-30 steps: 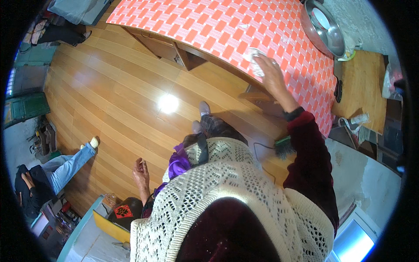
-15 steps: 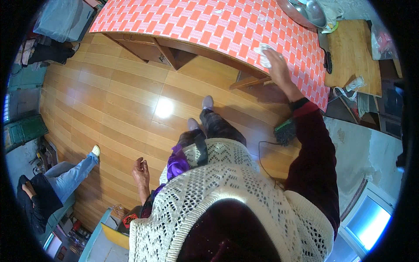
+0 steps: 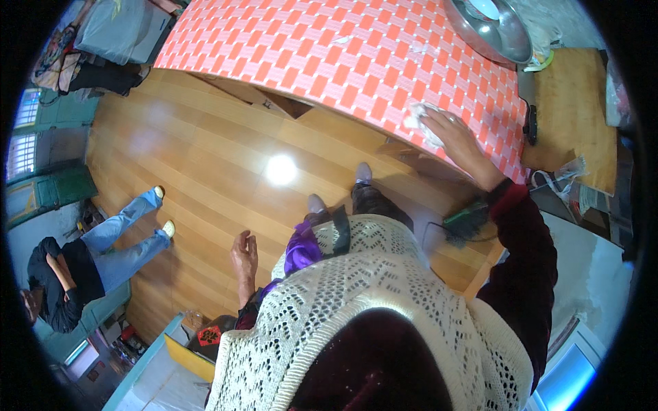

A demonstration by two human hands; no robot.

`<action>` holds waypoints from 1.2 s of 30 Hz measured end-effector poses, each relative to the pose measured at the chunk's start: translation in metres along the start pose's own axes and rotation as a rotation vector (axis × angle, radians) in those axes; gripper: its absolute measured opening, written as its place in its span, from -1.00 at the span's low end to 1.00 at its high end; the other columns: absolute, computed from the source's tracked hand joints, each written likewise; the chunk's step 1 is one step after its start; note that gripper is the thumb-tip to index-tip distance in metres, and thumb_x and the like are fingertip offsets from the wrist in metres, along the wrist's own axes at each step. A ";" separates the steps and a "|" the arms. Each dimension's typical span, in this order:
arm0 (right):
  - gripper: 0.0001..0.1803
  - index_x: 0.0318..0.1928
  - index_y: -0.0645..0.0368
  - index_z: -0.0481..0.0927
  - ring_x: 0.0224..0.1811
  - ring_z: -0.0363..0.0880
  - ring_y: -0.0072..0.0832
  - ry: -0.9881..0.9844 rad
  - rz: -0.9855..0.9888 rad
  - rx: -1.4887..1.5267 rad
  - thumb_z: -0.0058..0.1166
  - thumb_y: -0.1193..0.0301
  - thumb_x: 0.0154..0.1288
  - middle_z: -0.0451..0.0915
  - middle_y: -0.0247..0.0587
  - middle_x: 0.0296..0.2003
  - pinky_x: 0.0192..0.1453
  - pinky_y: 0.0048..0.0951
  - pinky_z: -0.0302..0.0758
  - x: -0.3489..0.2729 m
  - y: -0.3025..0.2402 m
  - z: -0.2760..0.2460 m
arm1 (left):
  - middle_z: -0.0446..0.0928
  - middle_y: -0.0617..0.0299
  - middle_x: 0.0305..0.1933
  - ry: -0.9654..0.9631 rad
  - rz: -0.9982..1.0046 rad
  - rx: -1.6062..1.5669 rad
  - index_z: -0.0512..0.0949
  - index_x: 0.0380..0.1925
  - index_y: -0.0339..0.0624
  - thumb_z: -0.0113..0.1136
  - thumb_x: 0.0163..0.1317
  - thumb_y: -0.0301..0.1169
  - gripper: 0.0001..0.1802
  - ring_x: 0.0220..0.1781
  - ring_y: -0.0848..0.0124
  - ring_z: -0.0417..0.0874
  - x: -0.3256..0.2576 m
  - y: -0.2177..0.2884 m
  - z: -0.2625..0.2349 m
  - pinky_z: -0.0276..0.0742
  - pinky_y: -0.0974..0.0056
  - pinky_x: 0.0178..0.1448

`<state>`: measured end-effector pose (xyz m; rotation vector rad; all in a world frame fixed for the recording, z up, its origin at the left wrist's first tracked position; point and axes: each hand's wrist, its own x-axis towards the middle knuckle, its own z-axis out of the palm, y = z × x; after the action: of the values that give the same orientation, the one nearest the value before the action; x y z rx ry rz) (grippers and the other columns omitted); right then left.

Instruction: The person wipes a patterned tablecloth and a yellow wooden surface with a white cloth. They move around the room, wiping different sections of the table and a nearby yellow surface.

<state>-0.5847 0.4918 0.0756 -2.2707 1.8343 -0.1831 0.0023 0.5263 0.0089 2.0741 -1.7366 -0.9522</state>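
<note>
My right hand [image 3: 452, 137] presses a crumpled white cloth [image 3: 423, 123] against the red-and-pink checked tablecloth [image 3: 329, 72], close to the table's near edge. Its fingers lie over the cloth and partly hide it; whether it is fabric or paper I cannot tell. My left hand [image 3: 244, 257] hangs at my side above the wooden floor, with nothing in it and its fingers loosely bent and apart.
A steel basin [image 3: 504, 41] with a bowl in it stands at the table's far right, next to a wooden board [image 3: 576, 103]. A green-and-black brush [image 3: 469, 222] lies below the table. Another person [image 3: 75, 274] sits at left with folded arms.
My right hand and the cloth have slid a little toward the table's near edge, with the hand now lying flatter. The view has shifted. The seated person's legs have moved apart.
</note>
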 end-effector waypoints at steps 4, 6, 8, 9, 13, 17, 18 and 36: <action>-0.38 0.21 0.08 0.38 0.29 0.28 -0.22 -0.091 -0.032 -0.078 -0.05 0.70 0.08 0.32 -0.22 0.26 0.31 -0.21 0.29 -0.022 0.033 -0.015 | 0.64 0.02 -0.26 0.008 0.023 0.020 0.56 -0.12 -0.32 0.17 0.26 -0.41 -0.75 -0.20 0.31 0.68 0.004 0.034 0.024 0.56 0.27 -0.13; -0.39 0.21 0.07 0.39 0.29 0.27 -0.22 -0.020 -0.113 -0.034 -0.05 0.69 0.08 0.31 -0.22 0.26 0.31 -0.21 0.30 -0.003 0.041 -0.011 | 0.65 0.02 -0.25 0.014 0.015 0.044 0.57 -0.12 -0.31 0.17 0.25 -0.40 -0.75 -0.19 0.28 0.68 0.007 0.049 0.030 0.56 0.26 -0.12; -0.40 0.21 0.04 0.39 0.29 0.28 -0.23 0.020 -0.191 -0.018 -0.05 0.68 0.11 0.29 -0.26 0.27 0.31 -0.23 0.30 0.027 0.047 -0.004 | 0.65 0.01 -0.24 0.014 -0.011 0.084 0.57 -0.11 -0.30 0.18 0.25 -0.40 -0.74 -0.18 0.24 0.69 0.012 0.065 0.036 0.56 0.23 -0.11; -0.41 0.21 0.04 0.39 0.29 0.28 -0.23 0.002 -0.182 -0.021 -0.06 0.68 0.12 0.30 -0.24 0.26 0.32 -0.23 0.31 0.043 0.050 0.000 | 0.64 0.00 -0.23 0.019 0.011 0.090 0.57 -0.12 -0.29 0.18 0.24 -0.39 -0.74 -0.17 0.23 0.69 0.014 0.072 0.039 0.56 0.23 -0.10; -0.43 0.20 0.04 0.39 0.28 0.33 -0.23 0.142 -0.250 -0.120 -0.06 0.68 0.15 0.34 -0.18 0.25 0.30 -0.22 0.33 0.118 0.072 0.016 | 0.64 -0.02 -0.22 0.043 0.012 0.094 0.57 -0.13 -0.28 0.19 0.23 -0.39 -0.74 -0.14 0.22 0.70 0.018 0.097 0.043 0.57 0.22 -0.08; -0.30 0.29 0.01 0.32 0.30 0.33 -0.23 0.152 -0.073 -0.143 -0.07 0.76 0.11 0.31 -0.20 0.30 0.36 -0.24 0.33 0.155 0.105 0.013 | 0.64 -0.02 -0.21 0.085 0.038 0.181 0.58 -0.14 -0.28 0.19 0.22 -0.39 -0.76 -0.14 0.22 0.70 0.017 0.104 0.034 0.57 0.23 -0.09; -0.32 0.28 0.03 0.32 0.30 0.33 -0.22 0.121 0.032 -0.152 -0.08 0.76 0.12 0.31 -0.19 0.30 0.36 -0.24 0.33 0.162 0.116 0.010 | 0.64 -0.03 -0.21 0.087 0.022 0.159 0.58 -0.15 -0.28 0.19 0.22 -0.40 -0.76 -0.14 0.23 0.70 0.017 0.102 0.030 0.57 0.22 -0.10; -0.45 0.21 0.03 0.40 0.24 0.36 -0.16 0.273 0.068 0.035 -0.13 0.66 0.17 0.33 -0.19 0.27 0.32 -0.14 0.29 0.091 0.004 0.044 | 0.61 0.02 -0.29 -0.070 0.220 0.023 0.56 -0.14 -0.30 0.18 0.26 -0.40 -0.77 -0.32 0.27 0.61 0.130 0.034 -0.003 0.53 0.26 -0.22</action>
<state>-0.5585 0.4066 0.0288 -2.2471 2.0162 -0.5329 -0.0137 0.3934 -0.0084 1.8346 -1.9707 -0.9515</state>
